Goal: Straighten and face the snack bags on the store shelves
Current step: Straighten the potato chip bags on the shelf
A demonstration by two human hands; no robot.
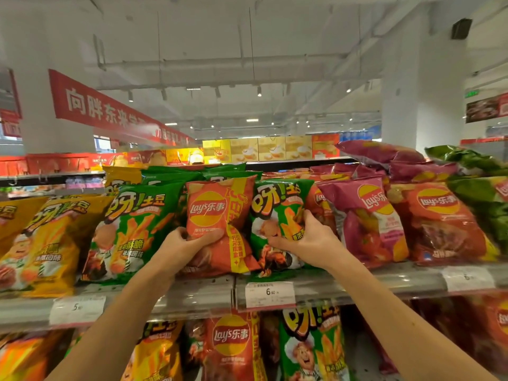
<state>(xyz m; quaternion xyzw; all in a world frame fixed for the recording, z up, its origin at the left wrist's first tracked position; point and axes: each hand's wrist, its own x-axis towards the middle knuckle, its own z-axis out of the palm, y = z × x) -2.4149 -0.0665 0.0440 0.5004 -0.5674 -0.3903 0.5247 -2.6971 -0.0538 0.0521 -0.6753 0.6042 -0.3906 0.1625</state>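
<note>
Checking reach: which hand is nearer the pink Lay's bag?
Right. The right hand grips the green bag beside the pink Lay's bag; the left hand is farther left.

We lost the lower middle of the red Lay's bag point(220, 215) under the left hand point(181, 248), and part of the green fries bag point(277, 215) under the right hand point(305, 240). The white price tag point(270, 295) showed a 6; we couldn't read its smaller print. The left tag point(77, 309) was blurred past a 5. The yellow bag point(8, 229) was cut by the left edge. The lower-shelf Lay's bag point(232, 350) ran off the bottom. The red banner point(104, 108) blurred out rightward.
</note>
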